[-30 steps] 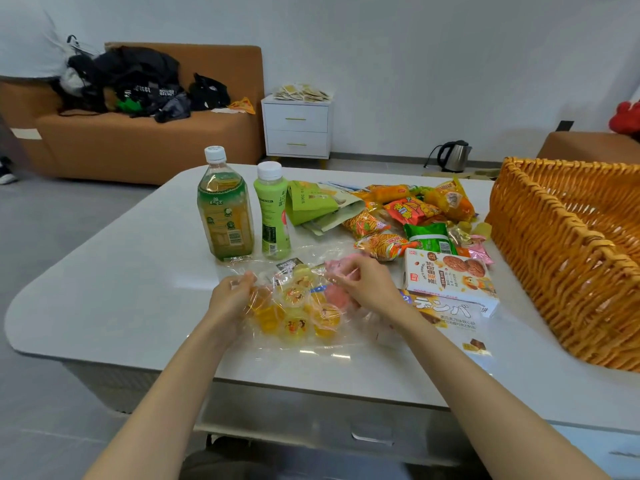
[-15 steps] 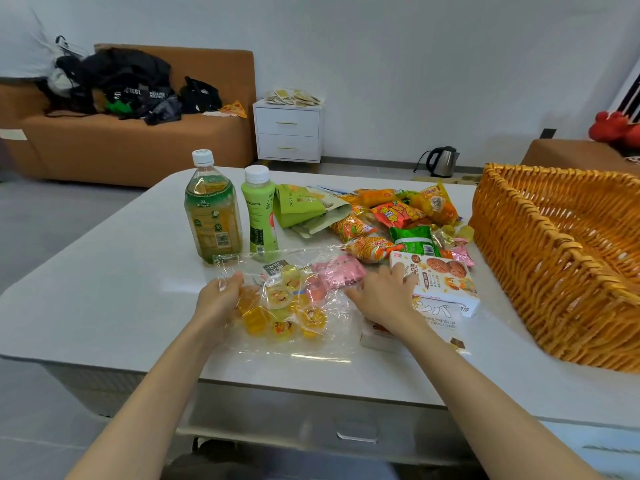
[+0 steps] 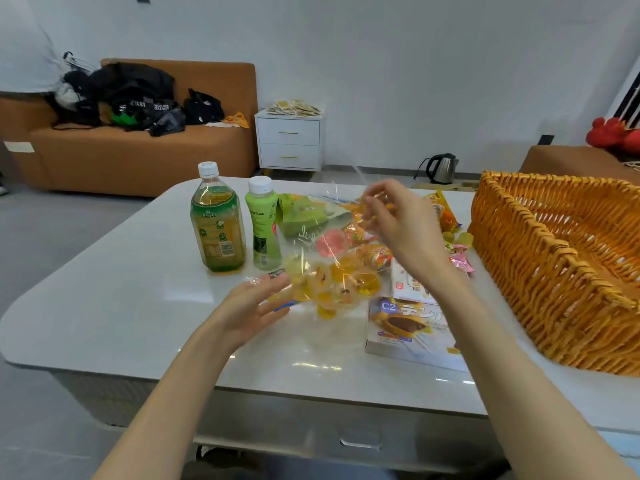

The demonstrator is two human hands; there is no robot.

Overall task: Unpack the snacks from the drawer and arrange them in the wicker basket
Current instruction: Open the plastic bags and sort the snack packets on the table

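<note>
Right hand (image 3: pixel 398 223) pinches the clear jelly-cup bag (image 3: pixel 329 271) aloft, left hand (image 3: pixel 254 306) spread beneath; near box (image 3: pixel 412 327) reads "C2".

A flat pale lilac snack box with a brown pastry picture (image 3: pixel 408 327), lying on the white desk (image 3: pixel 138 306), shows "C2" in a round badge at its top left corner, followed by large white Japanese characters. Other labels are too blurred to read.
</note>
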